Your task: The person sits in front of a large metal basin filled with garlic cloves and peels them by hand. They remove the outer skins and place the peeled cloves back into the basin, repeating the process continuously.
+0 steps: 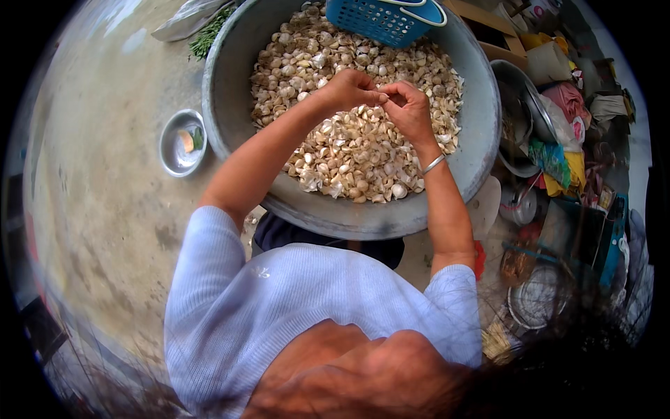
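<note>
A wide grey basin [476, 120] stands before me, holding a thick layer of garlic bulbs and loose cloves [361, 152]. Over the middle of the garlic, my left hand [353, 90] and my right hand [408, 107] meet at the fingertips. The fingers of both are pinched together, but anything between them is too small or hidden to make out. A metal bangle [433, 164] circles my right wrist. At the basin's far side, a blue perforated plastic basket [377, 21] with white handles rests on the garlic.
Left of the large basin, a small metal bowl [170, 152] on the concrete floor holds a pale piece and something green. Green leafy stalks [209, 36] lie beside a plastic bag [186, 20]. To the right are a cardboard box [489, 31], metal pans, cloths and plastic bags.
</note>
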A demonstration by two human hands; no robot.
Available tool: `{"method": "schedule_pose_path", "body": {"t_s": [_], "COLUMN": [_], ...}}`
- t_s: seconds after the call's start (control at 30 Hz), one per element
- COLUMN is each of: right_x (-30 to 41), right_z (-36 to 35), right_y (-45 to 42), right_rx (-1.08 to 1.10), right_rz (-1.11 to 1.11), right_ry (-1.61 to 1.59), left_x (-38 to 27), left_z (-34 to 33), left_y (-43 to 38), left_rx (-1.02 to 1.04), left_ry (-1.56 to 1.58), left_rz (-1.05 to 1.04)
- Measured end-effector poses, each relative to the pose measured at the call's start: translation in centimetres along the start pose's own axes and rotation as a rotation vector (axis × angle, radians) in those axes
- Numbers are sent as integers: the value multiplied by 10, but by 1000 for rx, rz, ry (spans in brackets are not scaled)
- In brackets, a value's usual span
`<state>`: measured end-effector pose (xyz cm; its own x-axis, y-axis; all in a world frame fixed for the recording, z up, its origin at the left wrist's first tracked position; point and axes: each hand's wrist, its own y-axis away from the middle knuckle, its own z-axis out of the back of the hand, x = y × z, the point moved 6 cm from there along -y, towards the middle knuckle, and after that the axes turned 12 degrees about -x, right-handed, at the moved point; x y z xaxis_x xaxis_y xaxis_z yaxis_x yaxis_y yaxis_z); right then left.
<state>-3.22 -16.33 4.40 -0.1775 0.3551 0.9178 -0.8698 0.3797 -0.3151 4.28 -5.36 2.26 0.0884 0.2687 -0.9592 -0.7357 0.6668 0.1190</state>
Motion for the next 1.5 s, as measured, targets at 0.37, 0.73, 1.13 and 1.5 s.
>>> {"method": "schedule_pose_path", "body": {"t_s": [0.37, 0.73, 1.13, 1.5], "right_x": [20, 0, -3, -31], "right_z": [8, 21, -23, -35], "right_y": [-2, -4, 89, 119], "right_rx": [92, 73, 902, 1139], "right_rz": [94, 131, -16, 10], "right_ry": [106, 491, 1075, 856], "left_x": [6, 0, 17, 12], "left_z": [-17, 7, 16, 14], "left_y": [6, 0, -10, -9], "left_rx": [130, -147, -118, -152], "left_ry": [205, 290, 579, 485], "left_rz": [62, 155, 149, 138]}}
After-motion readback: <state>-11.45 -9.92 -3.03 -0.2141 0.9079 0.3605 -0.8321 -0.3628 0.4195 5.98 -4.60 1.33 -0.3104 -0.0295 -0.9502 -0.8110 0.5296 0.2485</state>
